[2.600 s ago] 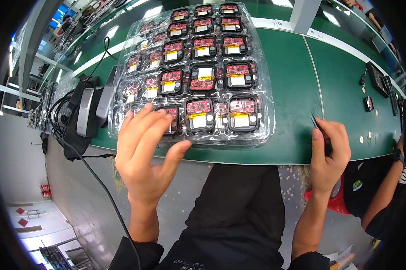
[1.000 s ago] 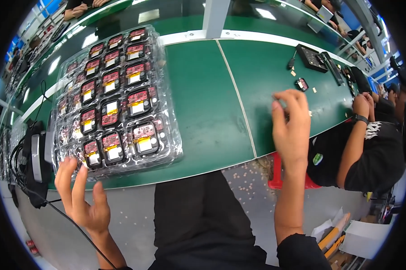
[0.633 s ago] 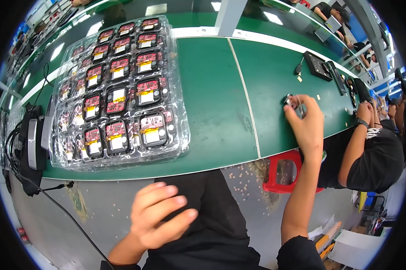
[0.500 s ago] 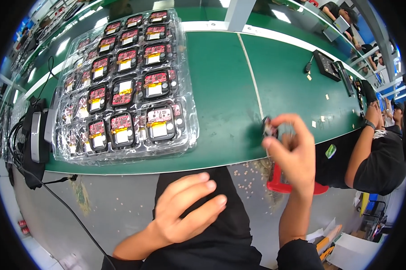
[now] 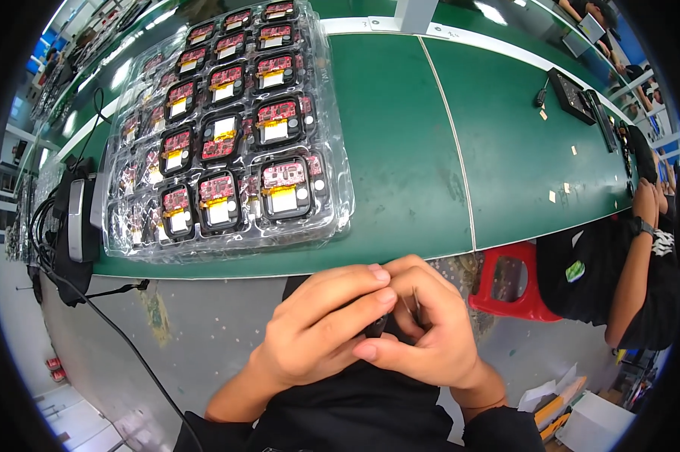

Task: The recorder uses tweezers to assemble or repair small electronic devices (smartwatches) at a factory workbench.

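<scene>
Black-edged device [image 5: 377, 326] — between curled, bare hands [image 5: 301, 343]

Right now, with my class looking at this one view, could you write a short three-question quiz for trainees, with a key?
1. True or false: the left hand and right hand come together around a small dark item.

2. Choose one. The stool to the right of the person's hands is:
A) green
B) red
C) white

3. Short answer: in the clear tray, of the three black-framed units in the second row from the near edge, which has its white block toward the far side?

Key: 1. True. 2. B. 3. The middle one.
</scene>
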{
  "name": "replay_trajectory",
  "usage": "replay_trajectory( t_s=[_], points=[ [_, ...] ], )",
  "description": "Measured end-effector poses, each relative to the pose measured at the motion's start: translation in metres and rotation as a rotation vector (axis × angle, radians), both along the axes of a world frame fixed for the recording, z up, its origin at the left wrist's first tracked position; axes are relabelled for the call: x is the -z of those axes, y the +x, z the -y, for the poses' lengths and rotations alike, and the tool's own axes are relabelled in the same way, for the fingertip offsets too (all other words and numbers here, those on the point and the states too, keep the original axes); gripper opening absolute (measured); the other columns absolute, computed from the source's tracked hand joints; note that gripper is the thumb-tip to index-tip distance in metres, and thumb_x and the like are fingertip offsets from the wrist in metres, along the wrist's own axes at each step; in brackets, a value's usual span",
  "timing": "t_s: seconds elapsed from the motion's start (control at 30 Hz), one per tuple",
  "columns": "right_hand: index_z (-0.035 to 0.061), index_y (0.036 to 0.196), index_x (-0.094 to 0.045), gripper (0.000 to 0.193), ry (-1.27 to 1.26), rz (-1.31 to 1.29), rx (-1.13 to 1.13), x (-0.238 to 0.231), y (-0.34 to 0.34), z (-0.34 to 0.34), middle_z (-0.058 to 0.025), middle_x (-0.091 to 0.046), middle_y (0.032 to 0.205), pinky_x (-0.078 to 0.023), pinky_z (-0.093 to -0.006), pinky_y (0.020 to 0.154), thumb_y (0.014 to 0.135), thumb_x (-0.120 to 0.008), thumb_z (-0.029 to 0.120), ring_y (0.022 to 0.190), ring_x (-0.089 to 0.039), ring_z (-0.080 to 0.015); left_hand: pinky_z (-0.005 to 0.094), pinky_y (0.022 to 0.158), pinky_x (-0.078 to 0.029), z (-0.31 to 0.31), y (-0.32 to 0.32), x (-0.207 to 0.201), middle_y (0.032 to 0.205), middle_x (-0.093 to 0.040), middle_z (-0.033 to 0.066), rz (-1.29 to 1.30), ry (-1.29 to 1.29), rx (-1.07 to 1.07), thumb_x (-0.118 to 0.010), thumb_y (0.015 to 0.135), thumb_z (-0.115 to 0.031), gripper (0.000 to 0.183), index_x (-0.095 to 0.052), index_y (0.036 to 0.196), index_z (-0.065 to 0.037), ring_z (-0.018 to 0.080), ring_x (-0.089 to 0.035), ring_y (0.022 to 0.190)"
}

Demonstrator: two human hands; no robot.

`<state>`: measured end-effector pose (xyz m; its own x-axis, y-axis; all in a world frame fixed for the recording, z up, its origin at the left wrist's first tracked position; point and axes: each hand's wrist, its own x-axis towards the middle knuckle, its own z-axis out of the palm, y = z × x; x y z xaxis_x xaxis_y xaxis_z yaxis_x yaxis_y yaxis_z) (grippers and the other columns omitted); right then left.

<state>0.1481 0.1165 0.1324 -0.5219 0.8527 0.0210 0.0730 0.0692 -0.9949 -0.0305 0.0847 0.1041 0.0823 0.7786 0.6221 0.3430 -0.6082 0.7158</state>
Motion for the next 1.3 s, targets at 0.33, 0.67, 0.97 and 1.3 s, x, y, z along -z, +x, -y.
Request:
replay_trajectory(
  t_s=[0.33,0.67,0.97,1.3],
  points=[
    [-0.0015,0.135,-0.059,0.06,0.329,0.278,-0.029,-0.014,0.003,0.003,-0.0127,-0.048,0.107,-0.052,-0.0343,0.072,0.082,-0.083,0.01,0.079,-0.059,-0.0243,0.0379,0.097,-0.056,0.023,-0.014,0.012,0.133,-0.052,0.0173,0.745,-0.49,0.182,-0.089,0.078,-0.004,0.067,-0.053,0.134,0.007,0.028,-0.064,0.119],
    [-0.0003,0.096,-0.072,0.027,0.853,0.274,0.229,0.014,-0.008,0.0,-0.0115,-0.07,0.088,-0.049,-0.0307,0.052,0.072,-0.083,-0.003,0.061,-0.064,-0.0211,0.0425,0.094,-0.06,0.024,-0.001,0.0,0.12,-0.061,0.016,0.903,-0.666,-0.032,-0.094,0.07,-0.044,0.082,-0.057,0.125,0.003,0.0333,-0.071,0.106],
    [0.0001,0.095,-0.074,0.026,0.95,0.27,0.225,0.018,-0.004,-0.002,-0.0086,-0.071,0.085,-0.046,-0.0287,0.05,0.071,-0.083,-0.002,0.056,-0.061,-0.0183,0.0427,0.094,-0.06,0.027,-0.003,-0.002,0.121,-0.061,0.0166,0.87,-0.681,-0.005,-0.093,0.071,-0.044,0.081,-0.057,0.126,0.004,0.0334,-0.071,0.107],
    [-0.0001,0.091,-0.072,0.019,0.677,0.151,0.193,0.02,-0.004,-0.005,-0.0108,-0.072,0.081,-0.054,-0.0311,0.056,0.075,-0.081,-0.002,0.063,-0.069,-0.0235,0.0438,0.096,-0.059,0.027,-0.006,0.004,0.135,-0.053,0.0219,0.836,-0.629,0.037,-0.093,0.074,-0.04,0.079,-0.057,0.129,0.004,0.0344,-0.07,0.11]
  ],
)
